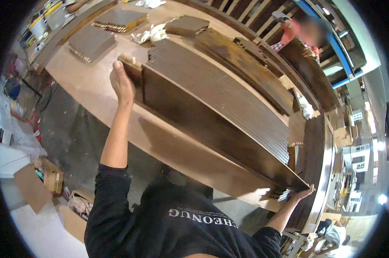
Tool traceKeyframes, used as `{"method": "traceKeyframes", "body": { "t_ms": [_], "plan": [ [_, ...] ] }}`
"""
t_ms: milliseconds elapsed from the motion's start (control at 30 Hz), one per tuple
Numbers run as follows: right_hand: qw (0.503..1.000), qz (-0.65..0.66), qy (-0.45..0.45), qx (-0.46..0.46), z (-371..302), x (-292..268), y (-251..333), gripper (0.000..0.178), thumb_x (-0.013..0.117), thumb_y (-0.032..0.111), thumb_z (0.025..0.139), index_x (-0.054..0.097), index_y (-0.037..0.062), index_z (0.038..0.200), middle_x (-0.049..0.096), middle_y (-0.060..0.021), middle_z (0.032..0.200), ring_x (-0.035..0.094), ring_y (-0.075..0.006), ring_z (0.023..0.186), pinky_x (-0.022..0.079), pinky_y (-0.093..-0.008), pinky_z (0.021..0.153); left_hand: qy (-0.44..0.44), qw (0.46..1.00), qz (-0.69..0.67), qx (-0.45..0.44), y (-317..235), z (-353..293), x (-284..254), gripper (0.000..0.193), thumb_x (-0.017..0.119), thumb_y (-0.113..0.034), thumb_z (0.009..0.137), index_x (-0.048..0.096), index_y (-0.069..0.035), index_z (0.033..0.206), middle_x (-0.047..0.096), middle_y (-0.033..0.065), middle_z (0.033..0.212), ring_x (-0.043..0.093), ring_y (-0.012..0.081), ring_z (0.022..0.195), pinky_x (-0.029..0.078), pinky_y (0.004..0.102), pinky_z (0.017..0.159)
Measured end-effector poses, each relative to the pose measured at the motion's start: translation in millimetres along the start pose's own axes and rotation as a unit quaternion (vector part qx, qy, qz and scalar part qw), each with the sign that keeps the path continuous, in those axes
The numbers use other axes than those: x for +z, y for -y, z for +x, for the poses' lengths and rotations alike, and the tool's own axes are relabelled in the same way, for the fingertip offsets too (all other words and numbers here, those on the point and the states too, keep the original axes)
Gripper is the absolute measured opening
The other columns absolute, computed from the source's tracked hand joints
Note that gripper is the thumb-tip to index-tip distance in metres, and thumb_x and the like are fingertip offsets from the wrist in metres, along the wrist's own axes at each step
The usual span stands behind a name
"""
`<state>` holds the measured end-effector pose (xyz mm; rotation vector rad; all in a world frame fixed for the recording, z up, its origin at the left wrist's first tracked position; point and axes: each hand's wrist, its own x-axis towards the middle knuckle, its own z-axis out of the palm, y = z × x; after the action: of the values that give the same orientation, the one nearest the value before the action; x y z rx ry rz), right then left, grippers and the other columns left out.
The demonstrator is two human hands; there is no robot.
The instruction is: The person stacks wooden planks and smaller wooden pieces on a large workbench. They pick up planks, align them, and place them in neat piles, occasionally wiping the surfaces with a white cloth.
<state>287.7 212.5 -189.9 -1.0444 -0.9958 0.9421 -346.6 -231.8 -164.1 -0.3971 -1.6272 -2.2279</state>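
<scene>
A long dark brown wooden board [203, 122] stands tilted on edge over the table, and I grip it by both ends. My left hand [123, 86] is closed round its far-left end, thumb up along the edge. At the near-right end, my right hand [304, 194] is closed on the corner, its fingers partly hidden. Right behind the board lies a broad row of dark brown slats [220, 94], packed side by side. Whether the board touches that row, I cannot tell.
The table [80, 84] carries more stacked slats [123, 20], white cloths [151, 35] and a stained dark board [241, 64]. Across the table a co-worker [308, 36] holds another dark board [304, 69]. More dark boards [310, 150] stand at the right; open cardboard boxes [36, 187] lie lower left.
</scene>
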Motion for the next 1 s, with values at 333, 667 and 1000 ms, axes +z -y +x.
{"method": "traceKeyframes", "body": {
  "t_ms": [333, 667, 1000],
  "plan": [
    [0.996, -0.009, -0.005, -0.089, -13.9, 25.6, 1.8, 0.023, 0.054, 0.027, 0.082, 0.045, 0.0062, 0.079, 0.037, -0.0047, 0.085, 0.042, -0.0181, 0.080, 0.039, -0.0346, 0.077, 0.078, 0.984, 0.150, 0.059, 40.1, 10.8, -53.1, 0.052, 0.038, -0.048, 0.096, 0.056, 0.000, 0.103, 0.061, 0.0115, 0.092, 0.056, 0.0225, 0.091, 0.043, 0.0336, 0.083],
    [0.995, 0.007, 0.066, -0.072, 2.1, -5.8, -9.0, 0.023, 0.058, 0.027, 0.083, 0.047, 0.0084, 0.090, 0.045, -0.0038, 0.086, 0.049, -0.0156, 0.080, 0.045, -0.0321, 0.076, 0.521, 0.705, 0.478, 0.041, -80.9, -28.9, 75.8, 0.077, 0.038, -0.068, 0.084, 0.043, -0.005, 0.127, 0.057, 0.0190, 0.117, 0.055, 0.0370, 0.108, 0.044, 0.0453, 0.091],
    [0.971, -0.129, 0.011, -0.200, -12.5, -13.9, -15.4, 0.014, 0.052, 0.015, 0.083, 0.045, 0.0077, 0.073, 0.039, -0.0048, 0.081, 0.043, -0.0194, 0.089, 0.036, -0.0386, 0.086, 0.655, 0.607, 0.435, 0.112, -106.6, -7.6, 101.9, 0.068, 0.050, -0.059, 0.084, 0.044, -0.009, 0.129, 0.048, 0.0167, 0.128, 0.050, 0.0364, 0.113, 0.042, 0.0440, 0.094]
  ]
}}
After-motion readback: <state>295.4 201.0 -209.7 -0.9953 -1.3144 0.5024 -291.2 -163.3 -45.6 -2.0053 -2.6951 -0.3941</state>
